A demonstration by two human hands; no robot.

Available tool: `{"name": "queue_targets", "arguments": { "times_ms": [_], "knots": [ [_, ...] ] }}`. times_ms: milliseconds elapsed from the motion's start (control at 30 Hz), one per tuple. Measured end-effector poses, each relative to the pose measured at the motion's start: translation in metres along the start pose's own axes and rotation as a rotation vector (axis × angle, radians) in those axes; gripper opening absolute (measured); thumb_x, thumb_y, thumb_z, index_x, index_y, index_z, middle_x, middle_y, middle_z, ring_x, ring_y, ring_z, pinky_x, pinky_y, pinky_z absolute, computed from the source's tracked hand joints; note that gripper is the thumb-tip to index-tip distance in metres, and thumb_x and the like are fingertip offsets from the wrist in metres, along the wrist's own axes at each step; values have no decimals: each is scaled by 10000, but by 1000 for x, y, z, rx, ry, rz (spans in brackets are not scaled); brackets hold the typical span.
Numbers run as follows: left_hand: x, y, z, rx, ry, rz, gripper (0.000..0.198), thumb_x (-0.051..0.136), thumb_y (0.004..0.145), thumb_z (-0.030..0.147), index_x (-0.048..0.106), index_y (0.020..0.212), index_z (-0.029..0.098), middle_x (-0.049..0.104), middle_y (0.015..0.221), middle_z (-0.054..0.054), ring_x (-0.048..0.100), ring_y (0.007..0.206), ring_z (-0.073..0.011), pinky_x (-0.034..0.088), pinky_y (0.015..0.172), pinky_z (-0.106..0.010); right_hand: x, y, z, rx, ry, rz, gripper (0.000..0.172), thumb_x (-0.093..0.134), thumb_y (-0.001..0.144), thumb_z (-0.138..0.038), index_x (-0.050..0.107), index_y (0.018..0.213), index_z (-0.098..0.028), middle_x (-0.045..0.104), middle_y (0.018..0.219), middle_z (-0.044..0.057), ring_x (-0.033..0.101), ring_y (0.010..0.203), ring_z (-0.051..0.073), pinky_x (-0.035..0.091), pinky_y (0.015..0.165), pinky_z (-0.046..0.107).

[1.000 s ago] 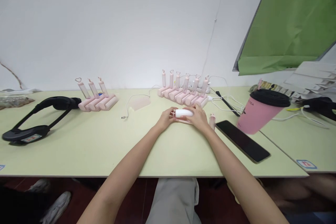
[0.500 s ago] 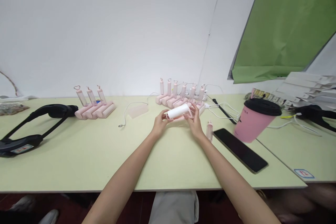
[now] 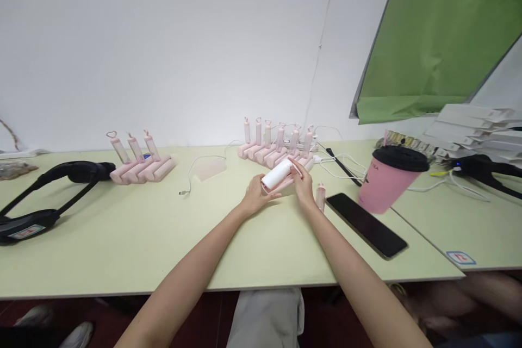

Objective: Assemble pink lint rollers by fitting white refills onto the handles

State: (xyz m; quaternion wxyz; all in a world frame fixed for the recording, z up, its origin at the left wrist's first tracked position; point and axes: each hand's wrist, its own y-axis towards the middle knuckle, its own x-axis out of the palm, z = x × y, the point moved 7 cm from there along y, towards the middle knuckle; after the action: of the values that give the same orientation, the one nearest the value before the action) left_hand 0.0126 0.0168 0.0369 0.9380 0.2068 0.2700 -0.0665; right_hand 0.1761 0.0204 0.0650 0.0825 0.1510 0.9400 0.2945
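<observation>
Over the middle of the table I hold a white cylinder [image 3: 278, 174] together with a pink shell that shows along its lower side. My left hand [image 3: 255, 196] is closed around the lower left end, its thumb stretched out below. My right hand [image 3: 303, 182] grips the upper right end between thumb and fingers. Just behind sits a row of pink bases [image 3: 267, 155], with clear tubes with pink tops standing up from them. A small clear tube with a pink top [image 3: 321, 197] stands to the right of my right forearm.
At the left are more pink pieces [image 3: 143, 169] and a black headset [image 3: 57, 174]. A white cable [image 3: 190, 175] lies near a pale pink sheet [image 3: 210, 169]. To the right are a phone [image 3: 366, 225], a lidded pink cup [image 3: 385, 185], cables and white boxes [image 3: 468, 125].
The white cylinder has tilted more steeply, its right end up. My left hand has turned around its lower end, the thumb now stretched out below. The whole view has shifted slightly.
</observation>
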Motion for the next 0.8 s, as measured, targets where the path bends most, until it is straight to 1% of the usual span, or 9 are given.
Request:
{"name": "queue_targets", "arguments": {
  "times_ms": [100, 167, 200, 300, 400, 500, 633, 733, 800],
  "knots": [
    [-20, -1, 34, 192, 203, 132, 878, 687, 565, 543, 306, 1268, 181, 368, 1294, -145, 355, 1191, -294, 277, 977, -418, 12, -5, -7, -93, 3, -91, 450, 439, 815, -481, 578, 1143, -207, 564, 1204, 79, 478, 1126, 210, 343, 964, 350],
    [-23, -1, 53, 297, 273, 101, 855, 687, 583, 514, 301, 1286, 218, 336, 1339, -128, 336, 1218, -294, 272, 986, -423, 25, -11, -12, -125, 16, -200, 427, 444, 822, -469, 585, 1133, -213, 576, 1189, 75, 490, 1119, 213, 349, 957, 346],
    [-22, 0, 56, 297, 280, 53, 832, 681, 600, 494, 300, 1292, 234, 347, 1336, -120, 362, 1204, -290, 298, 968, -418, 31, -14, -13, -126, 22, -249, 422, 443, 825, -469, 588, 1127, -212, 583, 1179, 75, 501, 1106, 216, 362, 942, 344],
    [-16, 4, 46, 179, 190, -91, 804, 687, 612, 424, 295, 1294, 257, 444, 1253, -96, 464, 1111, -263, 378, 894, -375, 43, -21, -12, -102, 20, -320, 416, 419, 837, -476, 592, 1098, -203, 620, 1105, 71, 551, 1015, 213, 407, 868, 324],
    [-10, 7, 27, 12, 69, -175, 816, 711, 580, 386, 300, 1264, 217, 514, 1153, -94, 518, 1022, -244, 417, 834, -336, 44, -24, -2, -12, -9, -284, 426, 374, 852, -480, 528, 1134, -201, 659, 919, 44, 592, 784, 175, 443, 719, 292],
    [-5, 7, 12, -148, 50, -244, 789, 713, 560, 415, 322, 1198, 165, 546, 1063, -112, 545, 935, -247, 443, 749, -322, 41, -24, 10, 88, -90, -224, 391, 373, 844, -474, 524, 1081, -203, 646, 768, 15, 552, 625, 154, 424, 624, 278],
    [4, 7, 14, -163, 23, -281, 756, 706, 557, 454, 329, 1145, 165, 547, 1038, -113, 543, 915, -243, 445, 719, -313, 31, -17, 14, 78, -144, -109, 293, 448, 797, -437, 620, 823, -201, 658, 784, 24, 566, 714, 168, 408, 667, 271],
    [12, 7, 14, -184, -42, -333, 755, 681, 581, 486, 304, 1151, 165, 542, 1064, -123, 546, 912, -233, 451, 708, -306, 23, -12, 19, 82, -163, -22, 291, 504, 757, -434, 662, 758, -190, 682, 778, 39, 572, 715, 177, 409, 674, 273],
    [15, 8, 13, -200, -52, -353, 743, 669, 590, 496, 301, 1141, 159, 536, 1084, -134, 546, 922, -231, 452, 714, -302, 22, -10, 24, 102, -176, -13, 303, 522, 741, -435, 683, 739, -178, 690, 747, 49, 571, 685, 178, 411, 666, 279]
  ]
}}
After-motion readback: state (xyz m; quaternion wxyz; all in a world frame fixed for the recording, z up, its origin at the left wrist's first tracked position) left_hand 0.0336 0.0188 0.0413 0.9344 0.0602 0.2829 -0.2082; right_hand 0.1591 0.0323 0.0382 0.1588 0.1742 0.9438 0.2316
